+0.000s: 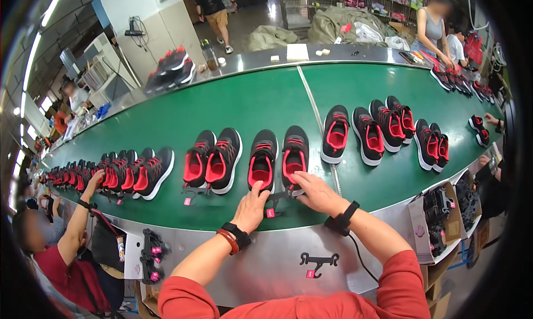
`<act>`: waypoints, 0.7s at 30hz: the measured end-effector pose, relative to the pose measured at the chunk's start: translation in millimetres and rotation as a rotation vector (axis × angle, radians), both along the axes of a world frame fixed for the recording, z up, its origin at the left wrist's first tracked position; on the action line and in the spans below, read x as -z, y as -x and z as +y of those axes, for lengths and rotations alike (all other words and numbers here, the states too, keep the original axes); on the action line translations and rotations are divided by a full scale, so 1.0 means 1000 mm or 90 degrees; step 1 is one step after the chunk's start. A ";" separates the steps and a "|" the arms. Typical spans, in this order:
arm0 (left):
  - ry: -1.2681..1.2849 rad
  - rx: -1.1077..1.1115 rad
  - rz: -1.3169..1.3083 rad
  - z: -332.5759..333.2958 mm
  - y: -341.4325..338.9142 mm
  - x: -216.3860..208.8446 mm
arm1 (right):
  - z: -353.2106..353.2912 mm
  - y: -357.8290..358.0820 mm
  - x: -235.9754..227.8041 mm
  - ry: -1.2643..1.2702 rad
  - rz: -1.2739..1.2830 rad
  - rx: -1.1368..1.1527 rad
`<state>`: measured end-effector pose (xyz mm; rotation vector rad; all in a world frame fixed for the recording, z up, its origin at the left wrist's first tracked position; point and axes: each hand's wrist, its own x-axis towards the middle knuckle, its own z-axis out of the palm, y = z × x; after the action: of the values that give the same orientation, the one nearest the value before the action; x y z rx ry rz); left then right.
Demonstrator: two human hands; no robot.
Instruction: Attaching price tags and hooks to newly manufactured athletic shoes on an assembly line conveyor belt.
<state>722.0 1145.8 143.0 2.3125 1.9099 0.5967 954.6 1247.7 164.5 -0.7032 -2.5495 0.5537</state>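
Pinching heel-side: left hand [250,210] behind left shoe [262,155], right hand [320,192] behind right shoe [295,151].

The left grip [250,209] is covering part of one black-and-red sneaker's heel [264,144]; the right grip [317,191] is hiding part of the neighbouring sneaker [294,158]. Between them, a black shoe hanger [271,203] is showing only partly. The lower edge is cropping the red shirt [333,307], the top edge a background person's head [211,2]. Leftmost sneakers [69,174] are overlapping, too small for counting.
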 end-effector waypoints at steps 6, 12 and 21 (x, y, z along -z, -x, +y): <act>-0.049 -0.022 0.012 -0.002 0.004 0.006 | -0.037 -0.027 -0.015 0.145 -0.034 0.052; 0.005 -0.028 -0.005 -0.002 -0.002 -0.003 | -0.081 -0.100 0.008 0.236 -0.123 0.000; -0.119 -0.053 0.146 -0.017 0.001 -0.046 | -0.158 -0.128 -0.041 0.158 -0.184 0.002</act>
<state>721.1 1129.3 189.0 2.5244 2.1444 0.5619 1082.2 1090.1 205.7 -0.9337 -2.7715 0.8303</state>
